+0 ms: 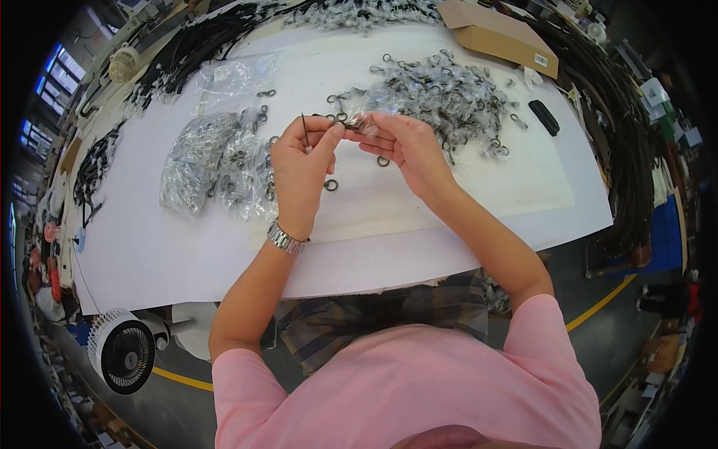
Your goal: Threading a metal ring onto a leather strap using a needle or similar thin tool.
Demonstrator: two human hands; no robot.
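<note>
My left hand (301,161) is raised over the white table (419,224), pinching a thin dark pin-like tool that sticks up between thumb and fingers. My right hand (404,142) meets it from the right, fingers closed on a small clear plastic bag (361,122) with a dark metal ring piece inside. Both hands touch at the fingertips. A pile of bagged ring hardware (441,93) lies just behind my right hand. Another heap of filled clear bags (217,157) lies left of my left hand. A metal watch (286,239) is on my left wrist.
Loose dark rings (330,185) lie on the table under the hands. A cardboard box (499,36) sits at the far right, a black rectangular object (544,117) near it. Bundles of black straps (194,45) line the far and right edges. A white fan (122,349) stands on the floor, lower left.
</note>
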